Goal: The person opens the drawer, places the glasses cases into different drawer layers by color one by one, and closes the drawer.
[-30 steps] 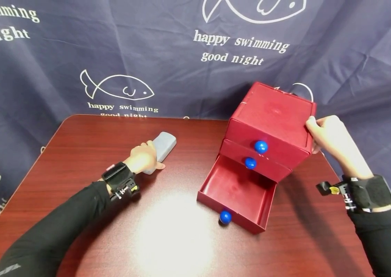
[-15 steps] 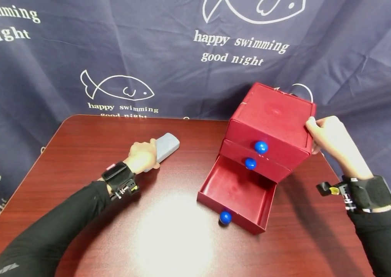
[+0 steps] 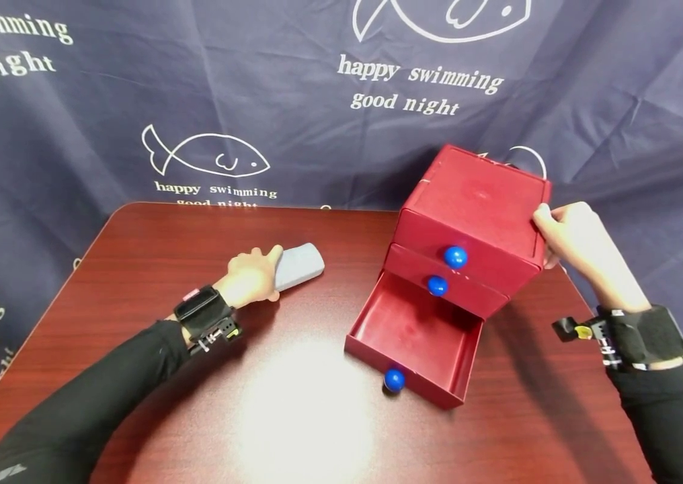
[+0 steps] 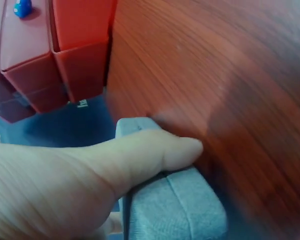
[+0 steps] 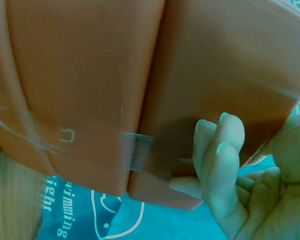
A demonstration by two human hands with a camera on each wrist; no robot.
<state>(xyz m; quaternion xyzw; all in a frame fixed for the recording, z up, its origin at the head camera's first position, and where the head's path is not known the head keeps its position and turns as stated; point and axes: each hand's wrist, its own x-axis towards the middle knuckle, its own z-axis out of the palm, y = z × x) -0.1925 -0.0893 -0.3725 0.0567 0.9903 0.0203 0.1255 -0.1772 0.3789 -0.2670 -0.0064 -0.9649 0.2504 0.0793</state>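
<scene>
Since the earlier frames the left hand [image 3: 251, 277] has carried the grey case [image 3: 298, 266] a bit further toward the red drawer box [image 3: 474, 215], swinging its far end right; right hand [image 3: 571, 235] and box haven't shifted

Progress, as I judge it: bottom drawer [image 3: 420, 343] is already pulled out w/ nothing visible inside, and the case is picked up and on its way, but it's not at the drawer yet. Left to do, prob.: bring it across, set it in, push the drawer shut. The 2 upper drawers look closed, blue knobs [image 3: 455, 257] showing

Hands: left is curled round the near end of the case, thumb [image 4: 165, 152] laid along its top edge in the wrist view, roughly mid-table toward the back edge. Right is at the box's back right corner near the table's right edge, fingers [image 5: 225, 150] pressed against the back panel and thumb at the top edge, steadying it
</scene>
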